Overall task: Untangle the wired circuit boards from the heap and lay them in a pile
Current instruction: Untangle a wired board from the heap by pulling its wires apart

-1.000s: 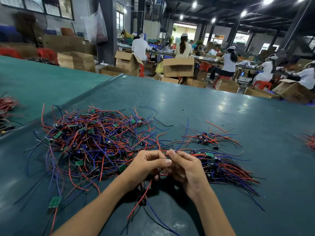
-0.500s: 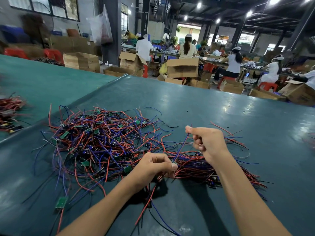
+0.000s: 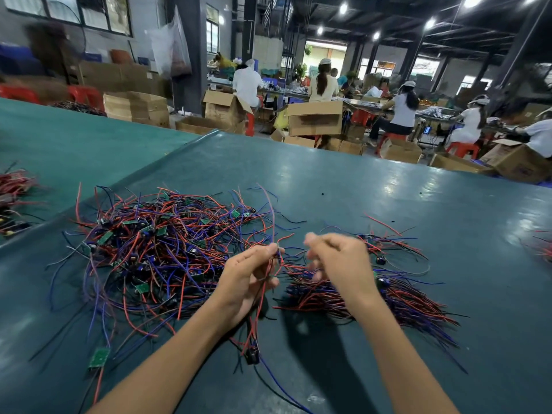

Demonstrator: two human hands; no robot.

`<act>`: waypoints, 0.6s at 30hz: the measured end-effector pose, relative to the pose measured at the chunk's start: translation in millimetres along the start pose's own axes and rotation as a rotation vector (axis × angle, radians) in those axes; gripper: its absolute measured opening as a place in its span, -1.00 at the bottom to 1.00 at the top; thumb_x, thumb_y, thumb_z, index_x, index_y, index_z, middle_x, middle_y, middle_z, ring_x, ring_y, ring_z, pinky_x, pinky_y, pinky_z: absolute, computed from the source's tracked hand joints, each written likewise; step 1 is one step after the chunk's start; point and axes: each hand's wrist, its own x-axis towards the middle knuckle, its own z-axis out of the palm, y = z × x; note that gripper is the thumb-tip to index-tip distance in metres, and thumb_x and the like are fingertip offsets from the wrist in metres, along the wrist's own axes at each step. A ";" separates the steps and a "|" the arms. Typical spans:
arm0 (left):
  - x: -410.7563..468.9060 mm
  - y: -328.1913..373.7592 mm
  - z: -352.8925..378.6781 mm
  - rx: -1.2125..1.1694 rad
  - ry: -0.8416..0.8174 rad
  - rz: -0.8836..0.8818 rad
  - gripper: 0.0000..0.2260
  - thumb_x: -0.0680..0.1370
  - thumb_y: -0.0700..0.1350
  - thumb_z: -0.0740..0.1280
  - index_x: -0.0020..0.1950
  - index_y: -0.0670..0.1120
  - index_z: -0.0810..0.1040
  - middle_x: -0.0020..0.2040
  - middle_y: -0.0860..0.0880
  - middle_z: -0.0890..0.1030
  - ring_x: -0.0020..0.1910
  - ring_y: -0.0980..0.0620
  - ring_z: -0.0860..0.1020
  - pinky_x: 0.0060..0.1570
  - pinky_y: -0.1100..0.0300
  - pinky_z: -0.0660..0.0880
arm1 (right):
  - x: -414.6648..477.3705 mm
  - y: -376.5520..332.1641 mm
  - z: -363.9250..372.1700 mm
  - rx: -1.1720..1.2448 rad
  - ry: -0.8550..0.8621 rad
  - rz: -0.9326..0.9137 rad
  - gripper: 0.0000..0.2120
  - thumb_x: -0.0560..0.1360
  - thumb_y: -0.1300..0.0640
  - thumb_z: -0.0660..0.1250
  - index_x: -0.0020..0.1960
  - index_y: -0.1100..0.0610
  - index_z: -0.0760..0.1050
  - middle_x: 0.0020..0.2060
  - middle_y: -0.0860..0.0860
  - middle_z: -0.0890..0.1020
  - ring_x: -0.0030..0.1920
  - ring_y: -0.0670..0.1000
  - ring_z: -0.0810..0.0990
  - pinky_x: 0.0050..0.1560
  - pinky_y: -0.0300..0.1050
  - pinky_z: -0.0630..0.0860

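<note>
A tangled heap (image 3: 155, 249) of red, blue and black wires with small green circuit boards lies on the dark green table (image 3: 388, 198), left of centre. My left hand (image 3: 248, 279) pinches a few red and black wires above the table; a small black component (image 3: 252, 357) dangles at their lower end. My right hand (image 3: 340, 264) is blurred, close beside the left, over the laid-out pile (image 3: 412, 303) of straightened wired boards. Whether it holds a wire is unclear. A smaller bunch (image 3: 388, 243) lies just behind that pile.
A loose green board (image 3: 99, 357) lies near the front left. More wire bundles sit on the neighbouring table (image 3: 15, 186) and at the right edge (image 3: 545, 246). Beyond the table's far edge are cardboard boxes (image 3: 315, 118) and seated workers (image 3: 403, 112).
My right hand, raised and pulling a blue wire half a second ago, has dropped back down beside the left. My left hand has lifted its pinched wires slightly.
</note>
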 end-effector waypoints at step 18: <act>1.4 -3.3 5.5 0.074 0.103 -0.020 -0.79 0.55 -0.10 0.39 -0.10 -0.26 0.60 -0.22 -0.16 0.65 -0.43 0.03 0.51 -0.43 0.25 0.42 | -55.8 25.0 32.8 0.177 -0.348 0.201 -0.73 0.62 0.16 0.34 -0.17 0.25 0.69 -0.29 0.21 0.69 -0.32 0.11 0.64 -0.29 -0.10 0.59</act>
